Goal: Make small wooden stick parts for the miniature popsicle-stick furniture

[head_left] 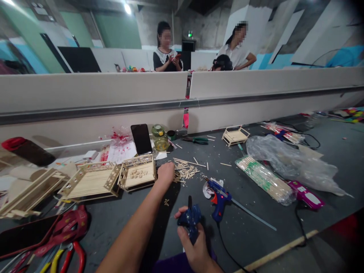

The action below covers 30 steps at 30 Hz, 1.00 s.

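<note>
My left hand (165,173) is curled, back of the hand up, at the left edge of a pile of short cut stick pieces (186,171); its fingertips are hidden, so what they hold does not show. My right hand (195,242) is wrapped round a dark blue hand tool (191,217) with a black tip pointing up; its exact kind is unclear. Just left of my left hand stands a small wooden stick frame (138,184) with little pieces on its floor. A small joined stick piece (166,202) lies below my left hand.
A blue glue gun (220,201) with a corded handle lies right of my right hand. Farther right are bagged sticks (264,180) and a magenta device (306,195). More stick frames (91,182) stand left, near red-handled pliers (78,256). A phone (141,139) leans behind.
</note>
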Motion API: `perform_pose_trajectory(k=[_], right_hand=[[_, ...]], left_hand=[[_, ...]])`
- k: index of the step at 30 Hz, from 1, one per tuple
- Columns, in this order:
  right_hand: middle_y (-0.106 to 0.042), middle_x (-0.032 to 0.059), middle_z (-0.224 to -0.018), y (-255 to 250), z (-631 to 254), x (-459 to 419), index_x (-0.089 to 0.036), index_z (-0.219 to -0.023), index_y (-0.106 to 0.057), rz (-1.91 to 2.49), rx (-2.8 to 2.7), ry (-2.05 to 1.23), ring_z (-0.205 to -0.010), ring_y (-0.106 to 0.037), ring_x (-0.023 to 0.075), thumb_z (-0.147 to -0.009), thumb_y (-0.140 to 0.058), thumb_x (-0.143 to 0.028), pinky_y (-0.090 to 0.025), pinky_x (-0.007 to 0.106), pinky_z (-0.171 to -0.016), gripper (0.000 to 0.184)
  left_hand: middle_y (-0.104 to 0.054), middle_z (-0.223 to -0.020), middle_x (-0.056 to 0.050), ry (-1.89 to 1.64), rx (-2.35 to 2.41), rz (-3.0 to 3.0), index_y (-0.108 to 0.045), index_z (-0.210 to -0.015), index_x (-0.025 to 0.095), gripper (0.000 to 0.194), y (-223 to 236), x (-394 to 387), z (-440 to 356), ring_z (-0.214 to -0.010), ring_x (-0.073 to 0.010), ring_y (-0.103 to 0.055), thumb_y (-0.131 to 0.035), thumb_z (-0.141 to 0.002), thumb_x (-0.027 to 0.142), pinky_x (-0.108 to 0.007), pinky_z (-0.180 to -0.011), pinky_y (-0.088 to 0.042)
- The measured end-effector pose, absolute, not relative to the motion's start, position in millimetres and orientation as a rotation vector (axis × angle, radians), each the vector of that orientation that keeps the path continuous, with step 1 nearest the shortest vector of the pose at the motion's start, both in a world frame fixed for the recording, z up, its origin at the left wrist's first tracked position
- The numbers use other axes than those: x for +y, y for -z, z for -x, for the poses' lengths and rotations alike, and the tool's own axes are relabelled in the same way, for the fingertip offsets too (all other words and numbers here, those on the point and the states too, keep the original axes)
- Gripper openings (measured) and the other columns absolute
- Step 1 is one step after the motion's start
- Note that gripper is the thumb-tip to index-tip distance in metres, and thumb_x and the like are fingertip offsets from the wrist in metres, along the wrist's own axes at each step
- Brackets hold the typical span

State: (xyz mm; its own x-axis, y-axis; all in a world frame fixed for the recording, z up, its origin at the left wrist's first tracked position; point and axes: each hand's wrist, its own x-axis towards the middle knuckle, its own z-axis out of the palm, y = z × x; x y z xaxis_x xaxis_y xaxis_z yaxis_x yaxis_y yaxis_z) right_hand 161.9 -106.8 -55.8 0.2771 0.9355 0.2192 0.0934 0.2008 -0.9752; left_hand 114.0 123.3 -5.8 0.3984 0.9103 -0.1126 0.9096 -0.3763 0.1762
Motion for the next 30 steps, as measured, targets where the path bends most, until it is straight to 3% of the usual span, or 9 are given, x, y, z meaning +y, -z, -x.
perform_pose_trajectory(k=[9, 16, 22, 30], right_hand=[[-0.063, 0.0069, -0.108, 59, -160, -106, -0.026, -0.122, -0.049, 1.193, -1.135, -0.793, -0.104, -0.06, 0.0221, -0.093, -0.05, -0.031, -0.045, 0.035, -0.094, 0.03], [-0.062, 0.0053, -0.109, 64, -160, -107, -0.026, -0.122, -0.048, 1.159, -1.155, -0.819, -0.105, -0.058, 0.02, -0.092, -0.05, -0.028, -0.042, 0.033, -0.095, 0.03], [-0.06, 0.0051, -0.109, 56, -162, -106, -0.025, -0.117, -0.051, 1.148, -1.112, -0.821, -0.105, -0.057, 0.0204, -0.092, -0.051, -0.028, -0.041, 0.036, -0.096, 0.026], [-0.061, 0.005, -0.104, 48, -160, -104, -0.023, -0.114, -0.052, 1.133, -1.028, -0.838, -0.099, -0.059, 0.0199, -0.091, -0.053, -0.031, -0.044, 0.036, -0.091, 0.024]], left_hand=[[-0.071, -0.099, -0.022, -0.084, 1.625, -2.385, -0.071, -0.088, 0.011, 0.023, 9, 123, -115, -0.098, -0.0289, -0.066, -0.049, -0.083, 0.011, -0.036, -0.084, -0.047], [-0.072, -0.08, -0.008, -0.367, 1.426, -2.229, -0.072, -0.084, 0.017, 0.023, -13, 99, -72, -0.08, -0.022, -0.065, -0.052, -0.081, 0.029, -0.027, -0.069, -0.044], [-0.065, -0.061, -0.001, -0.516, 1.264, -1.963, -0.071, -0.077, 0.014, 0.029, 16, 56, -28, -0.055, -0.0142, -0.054, -0.053, -0.078, 0.037, -0.022, -0.052, -0.037], [-0.066, -0.059, -0.001, -0.599, 1.264, -1.714, -0.071, -0.069, 0.017, 0.017, 48, 30, -23, -0.059, -0.017, -0.056, -0.062, -0.067, 0.032, -0.024, -0.053, -0.037]])
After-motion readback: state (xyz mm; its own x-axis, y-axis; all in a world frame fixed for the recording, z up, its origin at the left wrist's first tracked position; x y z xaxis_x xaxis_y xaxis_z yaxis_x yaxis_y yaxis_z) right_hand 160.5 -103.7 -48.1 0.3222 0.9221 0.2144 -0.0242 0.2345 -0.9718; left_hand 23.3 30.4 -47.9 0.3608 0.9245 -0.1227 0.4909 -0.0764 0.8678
